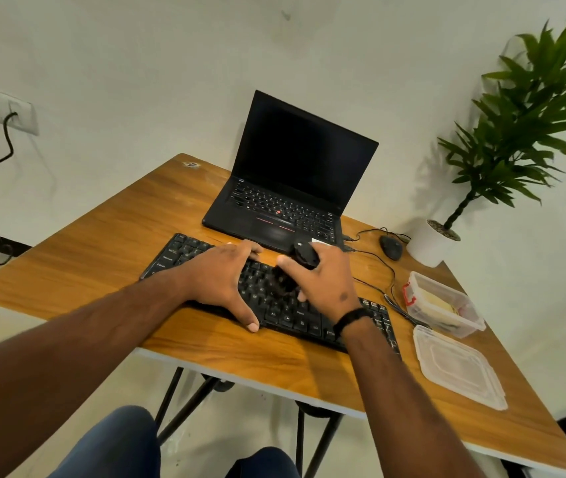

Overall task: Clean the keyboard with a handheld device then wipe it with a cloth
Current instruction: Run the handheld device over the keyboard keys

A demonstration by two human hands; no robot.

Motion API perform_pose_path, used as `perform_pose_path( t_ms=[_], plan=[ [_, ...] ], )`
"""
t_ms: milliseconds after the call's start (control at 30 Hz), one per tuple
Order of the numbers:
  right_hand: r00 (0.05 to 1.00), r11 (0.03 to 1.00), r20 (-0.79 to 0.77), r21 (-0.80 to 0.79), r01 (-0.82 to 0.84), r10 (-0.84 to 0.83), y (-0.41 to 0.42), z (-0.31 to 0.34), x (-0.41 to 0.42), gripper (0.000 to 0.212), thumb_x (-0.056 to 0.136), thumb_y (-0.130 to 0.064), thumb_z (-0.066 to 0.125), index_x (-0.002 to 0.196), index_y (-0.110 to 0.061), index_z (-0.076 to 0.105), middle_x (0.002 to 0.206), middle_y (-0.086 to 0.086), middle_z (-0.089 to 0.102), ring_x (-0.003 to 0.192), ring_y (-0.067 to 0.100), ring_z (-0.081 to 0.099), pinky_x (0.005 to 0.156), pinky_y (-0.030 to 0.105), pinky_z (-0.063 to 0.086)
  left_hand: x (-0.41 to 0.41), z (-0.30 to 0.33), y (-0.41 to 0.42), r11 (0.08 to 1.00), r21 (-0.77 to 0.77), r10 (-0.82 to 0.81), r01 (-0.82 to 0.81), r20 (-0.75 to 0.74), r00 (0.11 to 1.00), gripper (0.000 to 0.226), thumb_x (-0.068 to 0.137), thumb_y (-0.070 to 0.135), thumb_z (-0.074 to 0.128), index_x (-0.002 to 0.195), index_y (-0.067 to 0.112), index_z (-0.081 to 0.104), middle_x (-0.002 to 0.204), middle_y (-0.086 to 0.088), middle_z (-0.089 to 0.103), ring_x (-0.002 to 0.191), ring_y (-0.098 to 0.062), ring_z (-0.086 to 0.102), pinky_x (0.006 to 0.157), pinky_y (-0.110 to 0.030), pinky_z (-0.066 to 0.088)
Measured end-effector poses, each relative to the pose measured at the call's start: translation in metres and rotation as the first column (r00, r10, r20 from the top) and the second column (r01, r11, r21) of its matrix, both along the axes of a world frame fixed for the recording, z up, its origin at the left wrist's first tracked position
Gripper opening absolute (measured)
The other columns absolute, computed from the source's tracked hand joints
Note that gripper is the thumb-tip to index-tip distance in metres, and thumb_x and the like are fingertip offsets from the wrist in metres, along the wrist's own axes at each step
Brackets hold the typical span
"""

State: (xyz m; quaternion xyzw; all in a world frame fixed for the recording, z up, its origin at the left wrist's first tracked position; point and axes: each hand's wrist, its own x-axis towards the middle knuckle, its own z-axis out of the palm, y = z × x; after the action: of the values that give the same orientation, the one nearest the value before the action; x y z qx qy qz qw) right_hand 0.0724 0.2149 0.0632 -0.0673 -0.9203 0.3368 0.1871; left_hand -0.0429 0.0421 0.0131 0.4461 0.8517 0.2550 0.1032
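**Black keyboard under both hands on the wooden table**

Wood-grain tabletop (102,243) fills the middle of the view, and nearest us, at 6 o'clock, our knees in blue trousers (116,443) show below its front edge. Just beyond that edge lies the black keyboard (295,317), set at a slant across the table's centre. Our left hand (223,281) rests on it with fingers spread wide, thumb pressed to the table at the keyboard's near side, holding nothing. At 3 o'clock of that hand, our right hand (323,281) is curled tightly around a small black handheld device (304,257), whose dark lower end meets the keys; that end is blurred. A black band (352,319) circles the right wrist.

At 4 o'clock from the keyboard a clear lid (457,367) lies flat, and just past it sits an open clear container (443,303) with pale contents we cannot identify. Farther off, at 12 o'clock, stands an open black laptop (292,181) with a dark screen. At 2 o'clock lie a black mouse (391,246) and its cable, with a potted plant (516,139) in a white pot at the corner.
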Motion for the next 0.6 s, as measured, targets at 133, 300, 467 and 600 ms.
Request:
perform_pose_path(
  t_ms=[133, 300, 467, 600],
  plan=[
    [0.999, 0.986, 0.025, 0.163, -0.045, 0.042, -0.009, -0.009, -0.008, 0.024, 0.085, -0.042, 0.071, 0.084, -0.019, 0.063, 0.081, -0.004, 0.063, 0.071, 0.009, 0.062, 0.060, 0.029, 0.054, 0.001, 0.001, 0.000, 1.000, 0.002, -0.005, 0.005, 0.001, 1.000, 0.137, 0.044, 0.068, 0.093, 0.153, 0.023, 0.024, 0.151, 0.003, 0.041, 0.136, -0.019, 0.041, 0.112, -0.034, 0.035],
    [0.982, 0.921, 0.061, 0.361, 0.148, -0.181, 0.033, -0.011, -0.012, 0.025, 0.088, -0.035, 0.070, 0.107, -0.019, 0.067, 0.101, -0.004, 0.062, 0.095, 0.015, 0.060, 0.084, 0.031, 0.053, 0.002, 0.001, 0.000, 1.000, -0.006, -0.003, 0.003, 0.012, 1.000, 0.139, 0.042, 0.069, 0.092, 0.154, 0.024, 0.022, 0.153, 0.005, 0.040, 0.138, -0.018, 0.039, 0.114, -0.035, 0.034],
    [0.997, 0.997, 0.041, 0.009, -0.072, 0.072, 0.017, -0.017, 0.005, 0.024, 0.083, -0.031, 0.076, 0.101, -0.017, 0.070, 0.095, -0.004, 0.068, 0.073, 0.008, 0.065, 0.055, 0.017, 0.052, 0.001, 0.001, 0.001, 1.000, -0.004, -0.003, 0.003, 0.000, 1.000, 0.139, 0.043, 0.069, 0.092, 0.154, 0.023, 0.022, 0.154, 0.004, 0.039, 0.139, -0.017, 0.039, 0.112, -0.031, 0.031],
    [0.995, 0.979, 0.044, 0.187, 0.083, -0.093, 0.032, -0.011, 0.005, 0.019, 0.086, -0.037, 0.072, 0.095, -0.023, 0.062, 0.091, -0.008, 0.062, 0.085, 0.007, 0.058, 0.070, 0.016, 0.049, 0.003, 0.002, 0.000, 1.000, -0.008, 0.000, 0.000, 0.019, 1.000, 0.138, 0.045, 0.066, 0.094, 0.154, 0.022, 0.022, 0.154, 0.005, 0.038, 0.138, -0.016, 0.037, 0.112, -0.031, 0.031]
  ],
)
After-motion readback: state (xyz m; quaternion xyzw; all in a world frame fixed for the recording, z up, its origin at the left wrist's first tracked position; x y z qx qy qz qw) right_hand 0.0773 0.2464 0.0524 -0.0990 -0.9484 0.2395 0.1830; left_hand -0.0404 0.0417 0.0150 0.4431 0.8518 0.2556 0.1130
